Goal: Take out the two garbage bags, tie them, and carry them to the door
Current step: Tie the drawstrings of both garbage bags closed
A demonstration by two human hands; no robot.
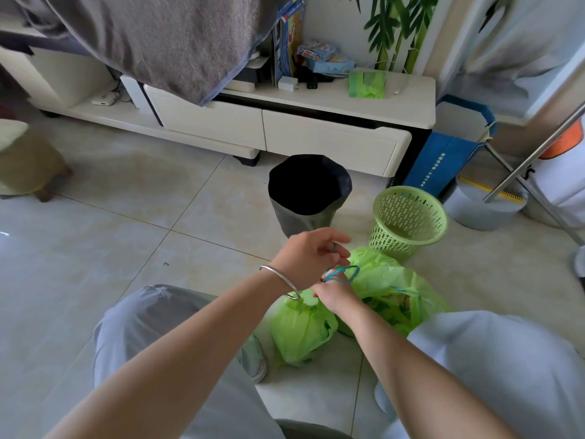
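Observation:
Two green garbage bags lie on the floor between my knees. The smaller bag (300, 331) on the left has its neck gathered. The larger bag (389, 286) on the right is still open, its contents showing. My left hand (308, 255), a silver bangle on its wrist, pinches a blue drawstring (343, 274) of the larger bag. Just below it my right hand (334, 294) grips the same blue string above the bags. The green mesh bin (408, 221) stands behind with no bag in it.
A bin lined with a black bag (308, 191) stands in front of the white TV cabinet (332, 144). A blue box (443, 156), a grey dustpan (487, 207) and a metal rack leg (535, 156) crowd the right. A stool (28, 160) is at the left.

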